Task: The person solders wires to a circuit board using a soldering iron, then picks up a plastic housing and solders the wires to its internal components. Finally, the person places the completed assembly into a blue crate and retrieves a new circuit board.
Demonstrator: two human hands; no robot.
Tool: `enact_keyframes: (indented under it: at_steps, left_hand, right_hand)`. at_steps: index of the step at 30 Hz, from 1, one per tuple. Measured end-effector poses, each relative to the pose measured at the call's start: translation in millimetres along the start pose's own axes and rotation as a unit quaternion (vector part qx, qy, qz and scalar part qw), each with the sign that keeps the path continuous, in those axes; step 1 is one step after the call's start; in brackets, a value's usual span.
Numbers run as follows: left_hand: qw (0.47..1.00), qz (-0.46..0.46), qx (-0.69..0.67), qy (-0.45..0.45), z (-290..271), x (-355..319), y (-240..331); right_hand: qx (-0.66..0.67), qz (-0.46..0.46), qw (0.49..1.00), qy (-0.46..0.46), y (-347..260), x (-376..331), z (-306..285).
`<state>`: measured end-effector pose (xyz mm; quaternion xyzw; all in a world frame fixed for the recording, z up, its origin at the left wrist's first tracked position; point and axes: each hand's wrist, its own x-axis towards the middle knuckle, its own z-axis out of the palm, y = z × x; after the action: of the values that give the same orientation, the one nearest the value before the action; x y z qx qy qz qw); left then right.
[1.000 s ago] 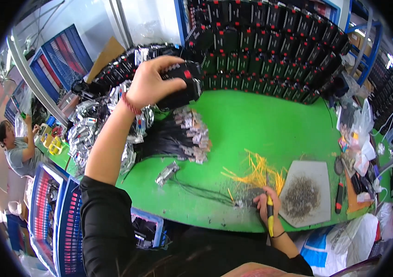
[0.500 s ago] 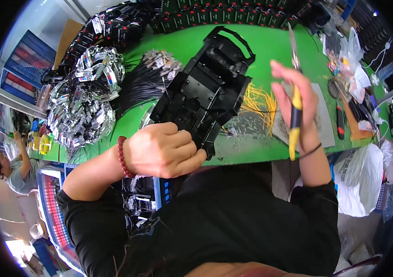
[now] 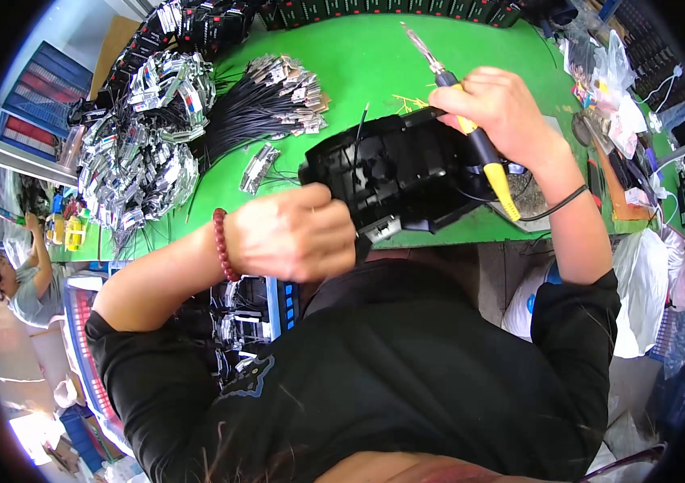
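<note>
A black plastic chassis, like that of a toy vehicle (image 3: 395,169), is tilted sideways above the front edge of the green table. My left hand (image 3: 294,235), closed with a red bead bracelet at its wrist, grips the near left end of the chassis. At the chassis's right end is my right hand (image 3: 495,113), closed around a soldering iron (image 3: 483,153) with a yellow and black handle. The iron's metal tip points up and to the left, over the table. Whether my right fingertips also touch the chassis I cannot tell. Thin black wires hang about the chassis.
Left of the chassis lie a small silver part with wires (image 3: 259,167), a bundle of black cables (image 3: 254,113) and a heap of silver parts (image 3: 141,177). Black boxes (image 3: 391,6) line the far edge. Tools and plastic bags (image 3: 608,121) crowd the right. Co-workers sit at both sides.
The chassis has turned clockwise from upright to nearly crosswise. My right hand has moved up and left to its right end, and the iron's tip has swung left.
</note>
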<state>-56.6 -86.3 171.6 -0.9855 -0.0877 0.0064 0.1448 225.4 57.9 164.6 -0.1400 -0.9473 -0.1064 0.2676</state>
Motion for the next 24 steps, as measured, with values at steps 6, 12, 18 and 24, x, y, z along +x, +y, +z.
enact_keyframes:
  at_steps: [6,12,18,24]
  left_hand:
    - [0.899,-0.424,-0.110,-0.017,18,27,1]
    - [0.855,-0.468,-0.070,0.215,77,43,1]
    - [0.587,-0.517,-0.375,0.497,103,58,13]
    - [0.734,-0.485,-0.252,0.403,116,63,-9]
  right_hand:
    - [-0.061,0.048,0.997,0.000,-49,-14,10]
    - [0.000,0.145,0.989,-0.003,-58,-21,12]
    - [-0.048,0.073,0.996,0.026,-16,-24,35]
    - [-0.062,-0.039,0.990,0.120,49,-14,92]
